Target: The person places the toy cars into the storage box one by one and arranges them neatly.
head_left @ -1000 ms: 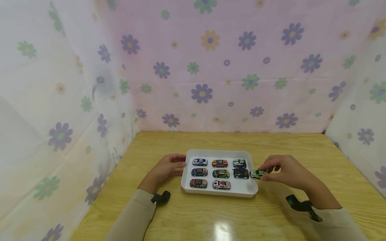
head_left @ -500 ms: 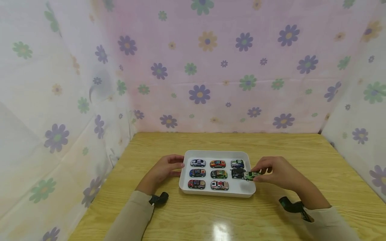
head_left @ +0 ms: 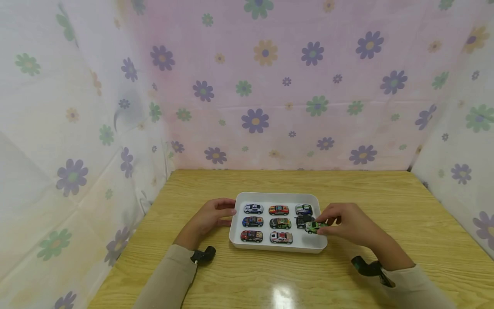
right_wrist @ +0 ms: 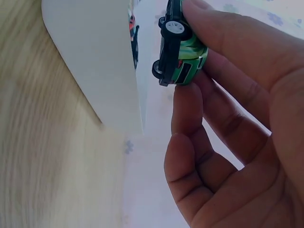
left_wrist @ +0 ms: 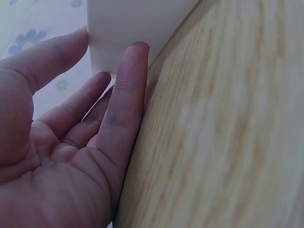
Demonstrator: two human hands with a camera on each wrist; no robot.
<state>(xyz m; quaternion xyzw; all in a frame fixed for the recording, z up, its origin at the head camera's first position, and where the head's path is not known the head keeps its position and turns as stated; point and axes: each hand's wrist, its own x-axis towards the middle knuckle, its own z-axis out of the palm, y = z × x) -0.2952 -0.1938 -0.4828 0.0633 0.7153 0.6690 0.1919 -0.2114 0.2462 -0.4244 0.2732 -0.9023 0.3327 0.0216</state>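
Note:
My right hand (head_left: 349, 223) pinches a green toy car (head_left: 314, 228) between thumb and fingers. It holds the car over the right part of a white tray (head_left: 301, 246), overlapping a black toy car (head_left: 302, 221) in the head view. Seen from the right wrist, the green car (right_wrist: 187, 57) is raised above the tray wall (right_wrist: 95, 61). At the tray's left end, my left hand (head_left: 210, 216) touches the outer wall with mostly straight fingers, its edge low against the table. Toy cars stand in rows inside, among them a white-and-red one (head_left: 281, 237) and a dark red one (head_left: 251, 236).
The tray sits on a wood-grain table (head_left: 247, 279). A flower-print cloth (head_left: 254, 86) hangs behind the table and along both sides. Each wrist carries a small black camera mount, such as the left one (head_left: 204, 255).
My right hand has carried the green toy car leftward, from the tray's right rim to inside it, slightly in front of the black car. The left hand keeps its place at the tray.

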